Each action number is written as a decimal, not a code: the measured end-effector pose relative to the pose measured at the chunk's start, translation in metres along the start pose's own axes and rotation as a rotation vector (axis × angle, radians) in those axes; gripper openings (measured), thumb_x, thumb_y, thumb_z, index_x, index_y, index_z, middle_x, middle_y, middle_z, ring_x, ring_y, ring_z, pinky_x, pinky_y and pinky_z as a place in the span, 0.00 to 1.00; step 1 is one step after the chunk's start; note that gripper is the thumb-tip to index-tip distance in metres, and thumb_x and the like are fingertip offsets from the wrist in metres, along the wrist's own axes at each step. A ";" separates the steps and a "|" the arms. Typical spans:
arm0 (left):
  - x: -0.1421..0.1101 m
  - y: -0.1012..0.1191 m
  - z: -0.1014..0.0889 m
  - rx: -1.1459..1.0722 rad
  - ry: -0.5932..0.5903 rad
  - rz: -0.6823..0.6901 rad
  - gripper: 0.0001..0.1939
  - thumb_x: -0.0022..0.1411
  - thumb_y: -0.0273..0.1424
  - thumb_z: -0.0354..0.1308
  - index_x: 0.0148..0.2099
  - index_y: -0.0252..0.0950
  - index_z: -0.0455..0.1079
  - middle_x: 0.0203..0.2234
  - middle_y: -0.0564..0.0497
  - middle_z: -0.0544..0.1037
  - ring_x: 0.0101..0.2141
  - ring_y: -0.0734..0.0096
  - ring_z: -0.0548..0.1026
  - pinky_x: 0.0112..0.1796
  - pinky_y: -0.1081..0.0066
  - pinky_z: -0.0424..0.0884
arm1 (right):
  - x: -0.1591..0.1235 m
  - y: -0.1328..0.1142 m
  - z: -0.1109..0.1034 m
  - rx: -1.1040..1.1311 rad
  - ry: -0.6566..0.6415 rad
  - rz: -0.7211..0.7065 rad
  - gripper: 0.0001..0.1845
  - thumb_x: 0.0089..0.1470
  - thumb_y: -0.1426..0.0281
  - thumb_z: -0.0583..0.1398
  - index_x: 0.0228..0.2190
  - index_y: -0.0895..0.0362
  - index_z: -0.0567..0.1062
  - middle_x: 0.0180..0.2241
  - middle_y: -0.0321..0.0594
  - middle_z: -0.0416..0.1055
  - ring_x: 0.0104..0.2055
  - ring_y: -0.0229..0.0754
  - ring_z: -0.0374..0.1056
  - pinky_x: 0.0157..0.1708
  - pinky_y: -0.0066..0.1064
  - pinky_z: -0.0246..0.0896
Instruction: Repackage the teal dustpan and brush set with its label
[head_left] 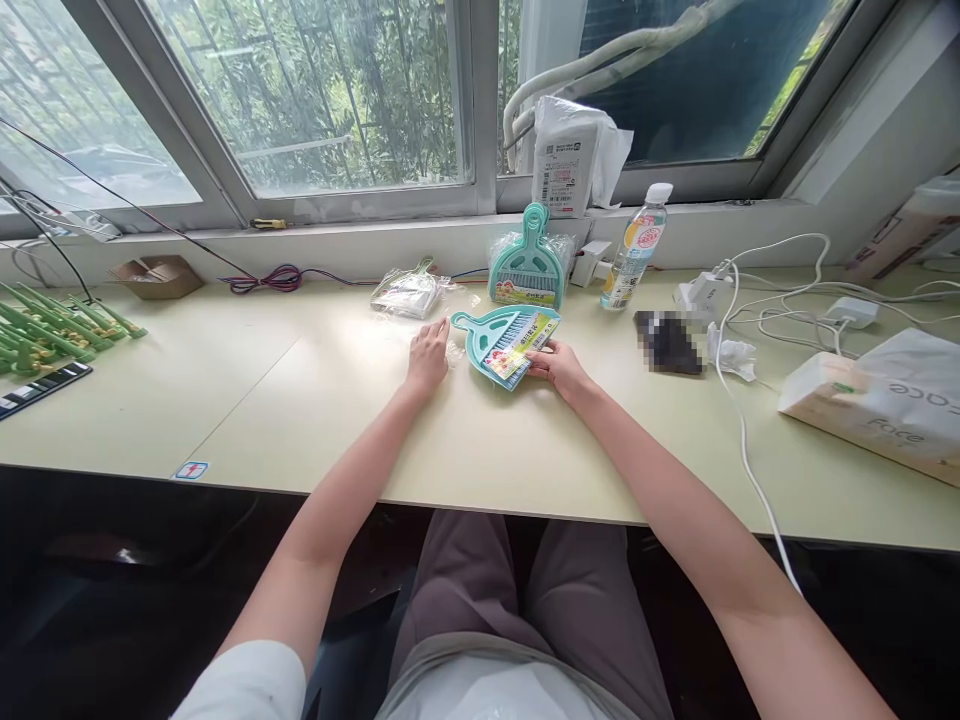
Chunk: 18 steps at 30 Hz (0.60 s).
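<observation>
A small teal dustpan [480, 345] lies tilted above the desk in front of me, with a blue-bristled brush and a colourful printed label [520, 345] across it. My right hand [559, 370] grips its right edge, thumb on the label side. Just left of the dustpan's looped handle, my left hand [429, 357] rests on the desk with its fingers stretched forward, holding nothing that I can see. A scrap of clear plastic [454, 352] lies between that hand and the dustpan. Behind stands another teal dustpan set [531, 265] in clear wrapping.
A clear plastic packet [409, 292] lies behind my left hand. To the right are a drink bottle [636, 250], a blurred dark object [667, 343], white cables and a tissue pack [877, 400]. A small cardboard box [157, 278] and green stalks [52, 330] are at left.
</observation>
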<state>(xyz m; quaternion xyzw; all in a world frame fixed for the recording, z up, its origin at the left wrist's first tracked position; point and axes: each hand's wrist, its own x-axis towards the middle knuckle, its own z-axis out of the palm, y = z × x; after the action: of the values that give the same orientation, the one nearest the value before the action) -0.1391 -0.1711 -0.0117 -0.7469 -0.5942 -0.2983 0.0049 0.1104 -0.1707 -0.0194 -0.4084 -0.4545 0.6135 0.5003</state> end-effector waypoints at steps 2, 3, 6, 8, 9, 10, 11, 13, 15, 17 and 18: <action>-0.001 0.003 0.000 -0.021 0.003 0.071 0.37 0.50 0.16 0.46 0.65 0.34 0.55 0.62 0.44 0.59 0.59 0.50 0.56 0.58 0.52 0.51 | -0.003 -0.001 0.002 -0.015 -0.041 -0.002 0.14 0.45 0.77 0.64 0.37 0.58 0.72 0.32 0.41 0.78 0.30 0.40 0.75 0.32 0.32 0.75; -0.002 0.005 0.000 -0.031 0.002 0.112 0.38 0.51 0.17 0.45 0.65 0.36 0.54 0.62 0.46 0.58 0.60 0.52 0.56 0.58 0.54 0.50 | -0.004 -0.002 0.004 -0.026 -0.055 -0.001 0.14 0.45 0.77 0.64 0.37 0.58 0.73 0.32 0.41 0.78 0.30 0.40 0.75 0.32 0.31 0.75; -0.003 0.009 -0.001 -0.041 0.002 0.185 0.38 0.52 0.17 0.44 0.66 0.37 0.52 0.63 0.49 0.56 0.60 0.55 0.55 0.59 0.56 0.50 | -0.008 -0.005 0.008 -0.056 -0.062 0.002 0.14 0.45 0.77 0.64 0.37 0.58 0.72 0.32 0.41 0.78 0.29 0.40 0.75 0.30 0.30 0.74; -0.003 0.010 -0.002 -0.034 0.001 0.176 0.38 0.52 0.16 0.43 0.66 0.37 0.51 0.64 0.48 0.55 0.61 0.55 0.54 0.59 0.56 0.50 | -0.009 -0.007 0.009 -0.062 -0.037 -0.001 0.13 0.46 0.77 0.63 0.37 0.58 0.72 0.32 0.41 0.78 0.29 0.40 0.75 0.30 0.30 0.74; -0.003 0.010 -0.003 -0.029 0.005 0.163 0.38 0.52 0.16 0.43 0.67 0.36 0.51 0.64 0.48 0.55 0.61 0.55 0.54 0.59 0.56 0.50 | -0.009 -0.008 0.009 -0.056 -0.010 -0.006 0.12 0.46 0.78 0.63 0.36 0.58 0.72 0.31 0.40 0.78 0.29 0.39 0.75 0.31 0.31 0.74; -0.003 0.010 -0.004 -0.025 0.012 0.150 0.39 0.52 0.16 0.42 0.67 0.36 0.51 0.64 0.48 0.55 0.61 0.55 0.54 0.59 0.55 0.50 | -0.009 -0.008 0.008 -0.046 0.025 -0.012 0.12 0.47 0.78 0.63 0.36 0.58 0.72 0.31 0.40 0.78 0.29 0.39 0.75 0.32 0.31 0.75; -0.003 0.010 -0.004 -0.023 0.021 0.139 0.39 0.52 0.16 0.42 0.66 0.36 0.51 0.64 0.48 0.55 0.61 0.55 0.54 0.59 0.55 0.50 | -0.008 -0.008 0.007 -0.033 0.066 -0.020 0.11 0.47 0.78 0.62 0.35 0.57 0.71 0.31 0.39 0.78 0.29 0.39 0.74 0.33 0.32 0.75; -0.002 0.009 -0.005 -0.020 0.044 0.127 0.39 0.51 0.15 0.42 0.66 0.36 0.52 0.63 0.47 0.56 0.61 0.54 0.55 0.59 0.54 0.49 | -0.007 -0.009 0.005 -0.004 0.147 -0.035 0.10 0.48 0.79 0.61 0.35 0.57 0.71 0.31 0.39 0.77 0.29 0.38 0.74 0.35 0.33 0.75; -0.002 0.008 -0.005 -0.006 0.059 0.130 0.39 0.51 0.15 0.42 0.66 0.36 0.53 0.63 0.46 0.57 0.61 0.54 0.55 0.59 0.54 0.50 | -0.006 -0.008 0.003 0.018 0.183 -0.046 0.10 0.48 0.79 0.61 0.34 0.57 0.70 0.32 0.39 0.77 0.29 0.38 0.74 0.35 0.33 0.75; -0.002 0.008 -0.004 0.023 0.058 0.149 0.39 0.51 0.14 0.41 0.66 0.36 0.53 0.62 0.46 0.58 0.60 0.56 0.56 0.58 0.54 0.51 | -0.006 -0.008 0.002 0.026 0.168 -0.045 0.10 0.47 0.79 0.61 0.34 0.57 0.70 0.32 0.39 0.77 0.30 0.39 0.74 0.35 0.33 0.75; -0.003 0.009 -0.003 0.039 0.056 0.163 0.39 0.51 0.14 0.40 0.66 0.36 0.53 0.62 0.46 0.58 0.60 0.56 0.57 0.58 0.54 0.51 | -0.006 -0.008 0.003 0.025 0.144 -0.042 0.11 0.47 0.78 0.62 0.34 0.57 0.70 0.32 0.39 0.77 0.30 0.39 0.74 0.35 0.33 0.75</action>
<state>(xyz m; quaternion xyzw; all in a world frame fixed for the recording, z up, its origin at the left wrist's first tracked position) -0.1329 -0.1772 -0.0071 -0.7839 -0.5368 -0.3061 0.0601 0.1106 -0.1764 -0.0110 -0.4357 -0.4179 0.5775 0.5495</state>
